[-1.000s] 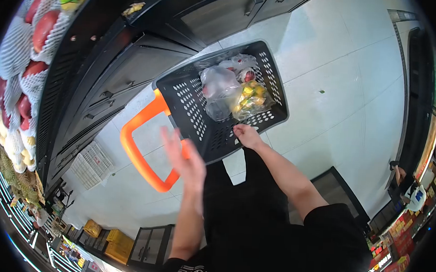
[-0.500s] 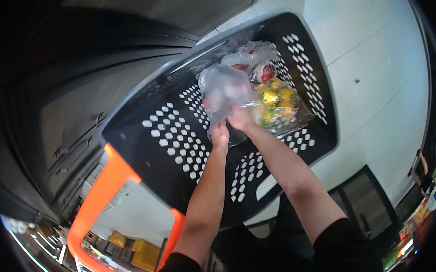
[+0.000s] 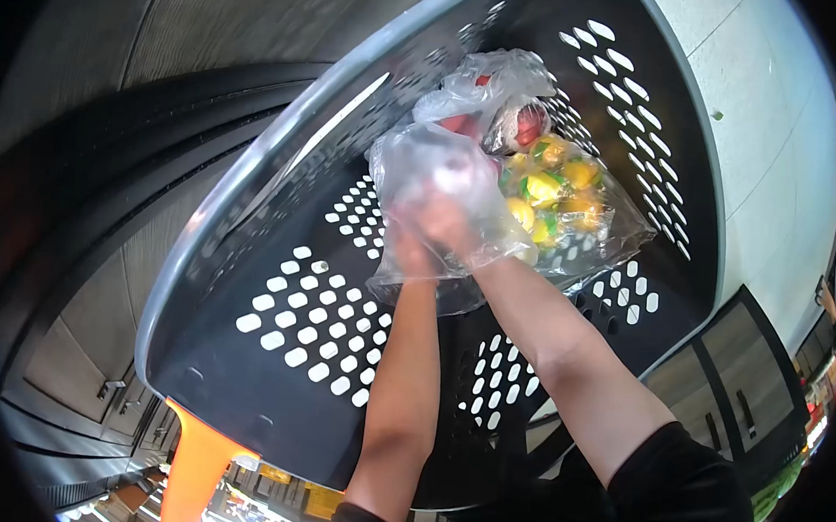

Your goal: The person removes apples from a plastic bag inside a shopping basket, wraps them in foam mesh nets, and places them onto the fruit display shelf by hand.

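In the head view both my hands are inside the mouth of a clear plastic bag [image 3: 433, 153], among pale and reddish round things blurred by the film. My right hand [image 3: 450, 225] reaches deeper, its fingers smeared by motion and plastic. Beside it, lower left, my left hand [image 3: 413, 253] also shows through the film, its fingers unclear. Touching the bag on the right lies a clear bag of yellow fruits with green leaves [image 3: 554, 188]. Behind them are a wrapped red item [image 3: 531, 125] and another plastic bag [image 3: 489, 80] with red things in it.
The bags lie in a black shopping basket [image 3: 241, 384] with slotted walls, a grey rim and an orange handle [image 3: 194, 467]. Dark wood-look cabinets [image 3: 74, 337] stand to the left. Pale floor [image 3: 774, 138] shows at right, beside another dark cabinet [image 3: 743, 373].
My hands have moved from the bag's gathered edge to inside its mouth, which is now spread wider. The basket appears larger and closer in view.
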